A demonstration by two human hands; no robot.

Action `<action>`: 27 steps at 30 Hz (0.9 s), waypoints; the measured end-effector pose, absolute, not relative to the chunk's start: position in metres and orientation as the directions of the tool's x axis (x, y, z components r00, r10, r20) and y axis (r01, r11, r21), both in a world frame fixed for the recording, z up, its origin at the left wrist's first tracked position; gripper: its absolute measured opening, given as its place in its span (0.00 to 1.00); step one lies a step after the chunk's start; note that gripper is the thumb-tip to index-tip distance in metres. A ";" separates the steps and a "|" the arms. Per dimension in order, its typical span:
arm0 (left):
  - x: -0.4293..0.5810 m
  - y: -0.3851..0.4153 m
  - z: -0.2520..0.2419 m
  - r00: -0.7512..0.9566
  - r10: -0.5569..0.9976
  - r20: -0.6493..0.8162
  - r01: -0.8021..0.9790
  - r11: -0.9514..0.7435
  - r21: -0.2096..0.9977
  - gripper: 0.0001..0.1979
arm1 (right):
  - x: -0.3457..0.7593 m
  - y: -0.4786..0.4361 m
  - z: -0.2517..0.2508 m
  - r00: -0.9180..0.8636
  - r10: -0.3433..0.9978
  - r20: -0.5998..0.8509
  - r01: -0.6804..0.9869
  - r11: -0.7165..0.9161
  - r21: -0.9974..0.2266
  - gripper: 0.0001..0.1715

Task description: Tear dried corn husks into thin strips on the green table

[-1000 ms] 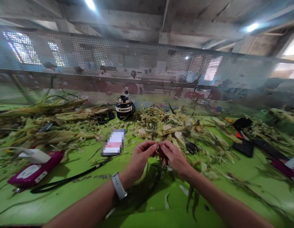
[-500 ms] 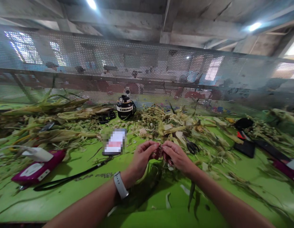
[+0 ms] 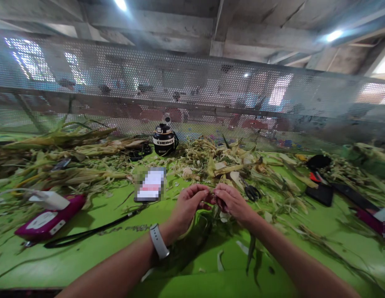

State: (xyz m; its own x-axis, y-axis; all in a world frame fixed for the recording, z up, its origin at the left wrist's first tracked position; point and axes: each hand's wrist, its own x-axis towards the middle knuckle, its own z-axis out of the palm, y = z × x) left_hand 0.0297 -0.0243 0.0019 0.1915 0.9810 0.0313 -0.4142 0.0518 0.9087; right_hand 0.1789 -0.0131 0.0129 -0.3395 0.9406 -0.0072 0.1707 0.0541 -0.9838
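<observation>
My left hand (image 3: 188, 205) and my right hand (image 3: 232, 202) meet at the fingertips above the green table (image 3: 95, 256). Both are closed in a pinch on a small green leafy stalk (image 3: 211, 210) that hangs between them; its strips trail down onto the table. My left wrist wears a white watch (image 3: 158, 241). Just beyond my hands lies a heap of dry husks and leaves (image 3: 229, 165), with black scissors (image 3: 250, 191) beside my right hand.
A blurred phone (image 3: 149, 184) lies left of my hands, a black strap (image 3: 93, 230) running from it. A magenta pouch (image 3: 46, 219) sits at far left. A black jug (image 3: 163, 140) stands by the perforated metal screen (image 3: 192, 91). Black and red tools (image 3: 319, 188) lie at right.
Both hands have shifted slightly toward me and lower, still pinching the stalk together. The view has barely moved.
</observation>
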 end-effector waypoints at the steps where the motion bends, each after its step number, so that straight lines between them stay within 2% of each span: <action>1: 0.029 -0.025 0.002 0.194 0.980 0.051 -0.392 0.029 0.920 0.08 | 0.179 -0.013 0.013 -0.339 0.940 -0.030 0.160 0.026 -0.987 0.16; 8: 0.027 -0.025 0.004 0.252 0.952 0.174 -0.258 -0.107 0.960 0.12 | 0.185 -0.015 0.022 -0.393 0.908 -0.145 -0.050 -0.179 -0.983 0.12; 12: 0.028 -0.025 0.005 0.272 0.941 0.202 -0.201 -0.149 0.968 0.13 | 0.189 -0.014 0.026 -0.459 0.860 -0.223 -0.066 -0.284 -0.956 0.12; 15: 0.028 -0.027 0.006 0.263 0.940 0.217 -0.179 -0.173 0.968 0.13 | 0.188 -0.013 0.024 -0.472 0.848 -0.240 -0.062 -0.303 -0.951 0.12; 17: 0.027 -0.026 0.007 0.259 0.947 0.191 -0.188 -0.144 0.971 0.13 | 0.187 -0.014 0.023 -0.450 0.865 -0.223 -0.033 -0.265 -0.964 0.12; 20: 0.025 -0.024 0.006 0.271 0.959 0.084 -0.233 -0.019 0.972 0.13 | 0.185 -0.016 0.022 -0.385 0.912 -0.140 0.141 -0.092 -0.986 0.11; 23: 0.024 -0.020 0.004 0.293 0.956 -0.037 -0.282 0.124 0.951 0.13 | 0.186 -0.018 0.022 -0.389 0.920 -0.037 0.330 0.102 -0.939 0.10; 27: 0.023 -0.018 0.002 0.379 0.914 -0.145 -0.294 0.267 0.918 0.15 | 0.189 -0.016 0.023 -0.432 0.902 0.014 0.429 0.220 -0.876 0.09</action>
State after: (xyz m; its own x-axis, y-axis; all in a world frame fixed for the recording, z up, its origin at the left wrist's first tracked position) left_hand 0.0229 -0.0184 0.0016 0.3785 0.9142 -0.1451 -0.2943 0.2675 0.9175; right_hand 0.1890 -0.0165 0.0230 -0.4316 0.9020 0.0145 0.4295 0.2196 -0.8760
